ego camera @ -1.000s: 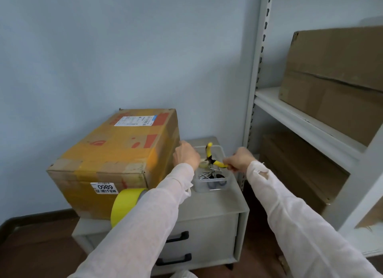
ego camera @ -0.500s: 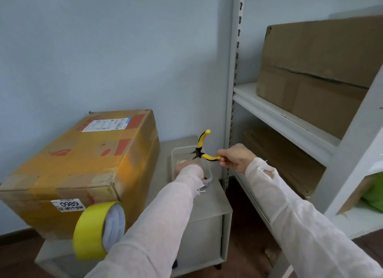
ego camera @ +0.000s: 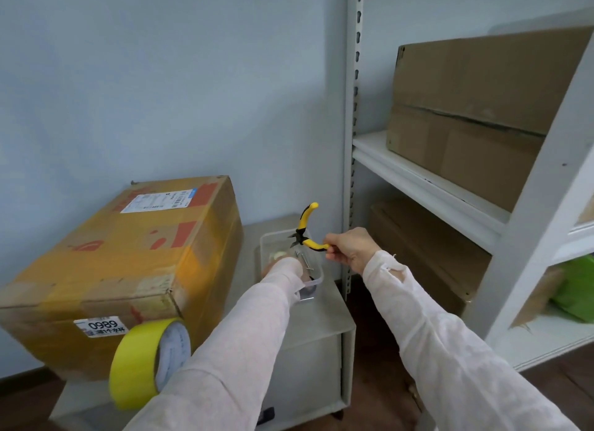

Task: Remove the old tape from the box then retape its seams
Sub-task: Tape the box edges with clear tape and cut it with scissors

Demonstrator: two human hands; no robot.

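right hand (ego camera: 350, 249) grips yellow pliers (ego camera: 305, 229) above the clear bin (ego camera: 316, 263); left hand (ego camera: 283, 266) inside, grip hidden

A low grey cabinet (ego camera: 324, 321) stands against the pale blue wall (ego camera: 160, 77), with a clear plastic tray (ego camera: 266, 241) on its top and yellow-handled pliers (ego camera: 307, 229) above that tray (handles spread apart). To the right, a white metal shelving unit (ego camera: 427, 186) carries a large brown carton (ego camera: 475, 115) on its upper shelf, and something green (ego camera: 575, 289) lies on a lower shelf.
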